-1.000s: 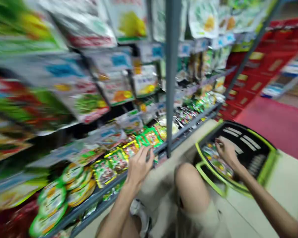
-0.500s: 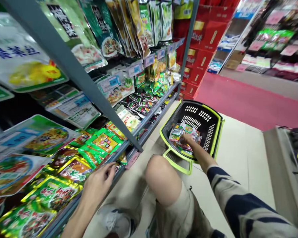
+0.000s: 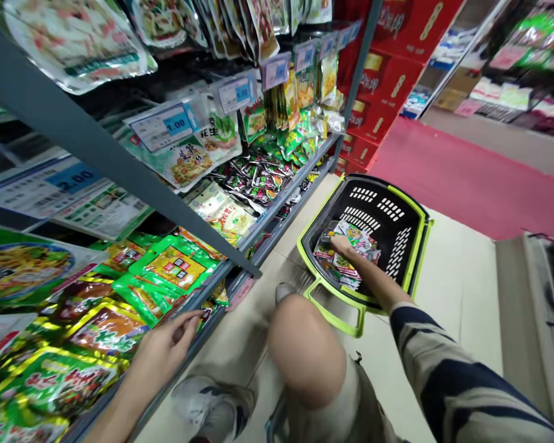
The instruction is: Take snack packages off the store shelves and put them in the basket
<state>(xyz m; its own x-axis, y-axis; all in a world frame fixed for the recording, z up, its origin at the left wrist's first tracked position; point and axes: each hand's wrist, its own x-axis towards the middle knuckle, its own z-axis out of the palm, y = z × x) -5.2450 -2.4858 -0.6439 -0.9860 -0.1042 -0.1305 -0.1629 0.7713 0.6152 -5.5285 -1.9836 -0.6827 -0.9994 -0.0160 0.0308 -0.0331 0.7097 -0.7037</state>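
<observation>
My right hand (image 3: 342,247) reaches down into a black shopping basket (image 3: 314,225) with a lime-green rim. Its fingers are closed on a shiny food packet (image 3: 327,236) at the left of the pile; the fingertips are partly hidden. More small printed food packets (image 3: 353,237) lie in a heap under and beside the hand. My left hand (image 3: 170,341) is at the front edge of the low shelf, fingers loosely curled with a gap at the thumb. Nothing shows in it. Green pickle packets (image 3: 178,267) lie on the shelf just beyond it.
A grey shelf post (image 3: 133,178) slants between my left hand and the hanging pouches (image 3: 184,147). Red boxes (image 3: 373,104) stand stacked beyond the basket. My bent knee (image 3: 307,351) is close to the basket's green handle (image 3: 339,317). Another display (image 3: 521,307) borders the right.
My view has shifted, bringing the shelf front and basket closer. Inside the basket my right hand has moved a little toward its left side. My left hand stays by the shelf edge.
</observation>
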